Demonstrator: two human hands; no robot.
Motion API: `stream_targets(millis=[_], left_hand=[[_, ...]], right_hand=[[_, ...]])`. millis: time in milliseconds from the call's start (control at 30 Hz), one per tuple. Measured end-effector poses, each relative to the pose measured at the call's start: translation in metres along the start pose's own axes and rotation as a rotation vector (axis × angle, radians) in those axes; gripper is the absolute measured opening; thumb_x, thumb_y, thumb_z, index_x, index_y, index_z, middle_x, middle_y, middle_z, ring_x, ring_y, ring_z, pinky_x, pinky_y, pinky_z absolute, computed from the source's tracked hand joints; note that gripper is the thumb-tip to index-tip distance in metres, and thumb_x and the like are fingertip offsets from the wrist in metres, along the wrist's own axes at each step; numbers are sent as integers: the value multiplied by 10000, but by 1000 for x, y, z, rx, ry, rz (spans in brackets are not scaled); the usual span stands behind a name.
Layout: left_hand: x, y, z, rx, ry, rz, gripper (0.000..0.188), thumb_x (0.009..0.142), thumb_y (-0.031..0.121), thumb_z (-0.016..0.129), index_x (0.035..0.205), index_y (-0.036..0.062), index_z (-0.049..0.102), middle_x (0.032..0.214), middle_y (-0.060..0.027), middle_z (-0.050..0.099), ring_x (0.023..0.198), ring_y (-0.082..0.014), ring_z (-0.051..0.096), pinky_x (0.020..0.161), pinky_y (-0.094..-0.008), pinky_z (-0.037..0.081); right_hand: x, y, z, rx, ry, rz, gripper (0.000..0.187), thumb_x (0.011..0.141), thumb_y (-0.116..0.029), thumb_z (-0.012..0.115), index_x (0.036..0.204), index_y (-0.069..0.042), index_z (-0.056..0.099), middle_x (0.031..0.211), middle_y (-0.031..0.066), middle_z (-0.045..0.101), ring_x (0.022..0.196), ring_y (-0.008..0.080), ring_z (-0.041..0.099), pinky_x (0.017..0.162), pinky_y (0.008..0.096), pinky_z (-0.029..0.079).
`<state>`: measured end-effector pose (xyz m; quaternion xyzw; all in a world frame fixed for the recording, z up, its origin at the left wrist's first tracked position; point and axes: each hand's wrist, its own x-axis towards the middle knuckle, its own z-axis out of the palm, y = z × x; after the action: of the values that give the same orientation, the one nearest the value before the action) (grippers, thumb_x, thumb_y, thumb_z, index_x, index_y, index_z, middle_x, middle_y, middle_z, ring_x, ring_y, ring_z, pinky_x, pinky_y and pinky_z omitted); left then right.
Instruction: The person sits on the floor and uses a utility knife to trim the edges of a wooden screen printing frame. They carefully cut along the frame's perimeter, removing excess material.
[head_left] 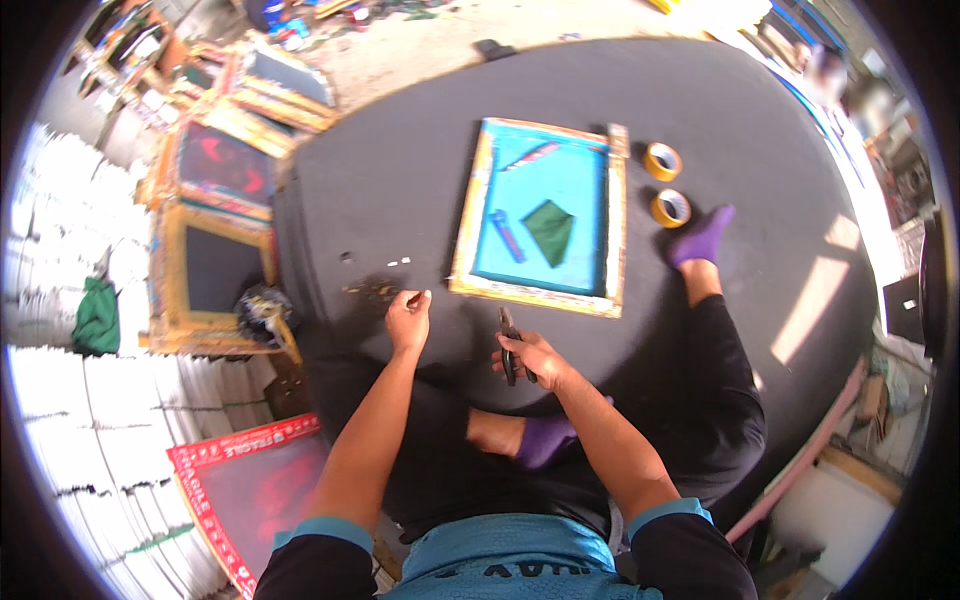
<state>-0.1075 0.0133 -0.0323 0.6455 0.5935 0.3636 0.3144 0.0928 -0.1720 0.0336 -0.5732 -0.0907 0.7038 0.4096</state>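
1. As far as I can judge over my remote feed, the work is partway along: loose small brown-and-yellow bits lie left of centre, with tiny white scraps just above the left hand.
2. Near the middle, the rectangular wooden frame lies flat on the dark grey counter, bright blue sheeting spanning its inside. I see no tool working on it, and how much is left I cannot tell.
3. Inside that frame I have a folded dark green cloth, a slim blue-and-purple tool and a slim red-and-grey tool, all lying untouched.
4. My right hand, just below centre, has its fingers wrapped around the dark metal pliers. The handles stand slightly apart; the nose points up the picture, just below the frame's lower edge and apparently clear of it.
5. My left hand, left of centre beside the loose bits, has thumb and fingers drawn close together. Whether they pinch something small, I cannot tell.
6. At upper right, two rolls of yellow tape sit near the frame, apart from both hands.
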Motion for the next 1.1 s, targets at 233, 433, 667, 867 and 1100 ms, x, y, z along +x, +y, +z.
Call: stream_targets(millis=[233,433,667,867,1100], left_hand=[[-65,86,57,312,-401,696,278,841,270,811,1079,139,751,1392,-91,618,1358,-337,508,1097,-530,408],[-91,94,97,353,-544,745,381,855,287,804,1189,124,718,1539,-118,510,1483,-361,401,1219,-556,289],[-93,92,97,403,-556,731,390,854,270,804,1202,135,693,1529,-113,517,1478,-344,415,1219,-570,283],[-93,91,96,373,-546,722,392,844,249,810,1202,141,692,1516,-110,529,1473,-346,420,1217,-575,281],[-94,88,95,345,-549,735,381,861,249,786,1214,143,689,1544,-95,505,1503,-316,389,1234,-579,263]], right_hand=[[-70,12,-121,22,280,27,504,1032,-341,658,1361,22,539,1074,159,686,904,269,733,701,411,584],[-87,10,-178,-64,262,99,450,1063,-309,612,1335,34,508,1066,206,711,890,293,757,672,422,619],[-83,-1,-192,-82,234,159,413,1059,-285,620,1316,20,512,1058,201,719,888,302,766,624,423,629],[-81,-12,-206,-122,198,224,416,1050,-278,628,1328,14,525,1064,206,730,899,325,770,644,458,649],[-84,-44,-222,-220,120,355,457,1036,-338,618,1314,24,606,990,211,754,791,272,765,536,420,601]])
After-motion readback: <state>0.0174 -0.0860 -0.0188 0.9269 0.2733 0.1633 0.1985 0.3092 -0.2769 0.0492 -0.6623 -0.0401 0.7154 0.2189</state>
